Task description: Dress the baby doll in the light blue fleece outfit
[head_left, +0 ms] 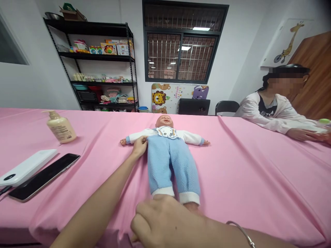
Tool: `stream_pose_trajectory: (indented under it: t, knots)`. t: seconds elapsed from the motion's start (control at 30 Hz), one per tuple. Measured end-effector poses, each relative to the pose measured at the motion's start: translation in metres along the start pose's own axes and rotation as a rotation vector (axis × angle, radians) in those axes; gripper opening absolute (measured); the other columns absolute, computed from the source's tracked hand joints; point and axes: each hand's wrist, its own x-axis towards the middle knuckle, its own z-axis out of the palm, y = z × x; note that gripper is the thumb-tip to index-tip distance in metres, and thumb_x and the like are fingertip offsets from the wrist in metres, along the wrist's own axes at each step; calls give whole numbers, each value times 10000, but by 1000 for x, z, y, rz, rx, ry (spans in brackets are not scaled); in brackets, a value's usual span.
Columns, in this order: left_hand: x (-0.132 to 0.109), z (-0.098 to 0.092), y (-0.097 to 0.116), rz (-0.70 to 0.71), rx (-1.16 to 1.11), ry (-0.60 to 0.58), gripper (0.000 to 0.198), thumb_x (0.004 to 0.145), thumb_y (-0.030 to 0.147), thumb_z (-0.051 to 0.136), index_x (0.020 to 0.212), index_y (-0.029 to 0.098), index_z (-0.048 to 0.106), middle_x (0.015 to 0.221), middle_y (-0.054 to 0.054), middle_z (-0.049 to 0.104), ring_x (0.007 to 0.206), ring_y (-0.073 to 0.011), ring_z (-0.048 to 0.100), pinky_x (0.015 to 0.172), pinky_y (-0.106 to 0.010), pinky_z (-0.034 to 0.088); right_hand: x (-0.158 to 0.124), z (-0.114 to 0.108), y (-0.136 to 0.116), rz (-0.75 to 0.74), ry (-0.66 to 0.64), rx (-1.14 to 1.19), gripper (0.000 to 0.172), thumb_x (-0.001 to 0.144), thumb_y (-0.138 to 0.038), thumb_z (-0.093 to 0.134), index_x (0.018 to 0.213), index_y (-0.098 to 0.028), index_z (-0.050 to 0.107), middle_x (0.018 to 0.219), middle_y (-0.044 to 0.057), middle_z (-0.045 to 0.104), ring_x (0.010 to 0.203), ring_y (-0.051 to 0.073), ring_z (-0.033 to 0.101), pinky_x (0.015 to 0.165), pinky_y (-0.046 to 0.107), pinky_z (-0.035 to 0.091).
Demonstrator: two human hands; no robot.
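Observation:
A baby doll [165, 121] lies on its back on the pink-covered table, head away from me and arms spread. It wears a white top with an elephant face [167, 132] and fuzzy light blue trousers [159, 162] with white cuffs. At the waist, my left hand [140, 146] pinches the left edge of the trousers. My right hand [165, 222], a bracelet on its wrist, is curled closed in front of the doll's lower legs. It covers one foot, and whatever its fingers hold is hidden.
On the left stand a pump bottle [61, 129], a white power bank [28, 167] and a black phone [46, 177]. A person [274, 106] leans on the table at the right. A black shelf [95, 57] with toys stands behind, left of the window.

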Motion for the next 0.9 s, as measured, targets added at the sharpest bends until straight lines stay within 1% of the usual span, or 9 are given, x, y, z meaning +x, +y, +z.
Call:
stream_pose_trajectory:
  t: [0.07,0.17,0.27,0.4,0.57,0.67,0.73,0.83,0.9]
  knots:
    - [0,0,1,-7,26,18,338,758,371,483,940,110,597,1000,-103,633,923,-211,574,862,-337,436,-2,0,2,101,-15,-85,93,848,-202,502,786,-152,456,735,46,511,613,153,455,463,285,302]
    - [0,0,5,-19,91,65,384,795,442,426,874,108,597,945,-101,633,904,-229,560,853,-346,422,-11,6,11,340,-80,-244,166,769,-201,604,733,-164,446,689,45,493,623,192,478,461,294,313]
    - [0,1,8,-16,108,71,392,802,458,424,855,109,595,922,-93,630,896,-231,555,853,-341,410,-19,12,19,433,-126,-306,185,742,-192,625,708,-170,444,665,39,488,616,202,484,477,300,338]
    - [-1,1,10,-21,134,68,391,814,462,419,868,118,598,905,-76,628,884,-223,552,834,-325,410,-19,15,24,352,-152,-265,194,751,-209,631,702,-163,449,668,39,505,605,191,486,477,295,332]
    - [-1,-1,9,-37,167,75,380,810,453,416,859,119,591,890,-76,628,868,-225,554,820,-325,410,-2,21,14,117,-37,-134,202,839,-311,543,747,-148,467,676,38,507,581,165,457,442,281,270]
    - [-1,-3,10,-35,193,78,388,813,466,416,839,123,594,888,-80,632,867,-230,553,823,-330,405,11,17,28,131,-23,-17,215,841,-338,544,756,-146,500,695,31,538,610,160,480,477,278,291]
    - [0,-3,12,-48,197,87,399,813,483,413,824,127,592,887,-82,633,862,-231,554,818,-332,407,14,12,54,317,43,84,204,842,-338,546,772,-147,523,738,27,569,661,151,503,550,271,340]
    - [-1,-3,13,-66,197,91,430,814,505,387,804,125,589,874,-89,633,848,-235,555,809,-338,411,0,11,108,746,323,221,128,857,-270,511,843,-144,530,841,34,587,787,149,515,710,270,383]
    - [-2,-1,13,-81,201,104,443,812,510,379,800,121,589,870,-94,633,846,-240,556,807,-346,413,-15,22,142,970,457,278,126,828,-232,531,910,-136,525,904,52,580,846,160,512,760,276,387]
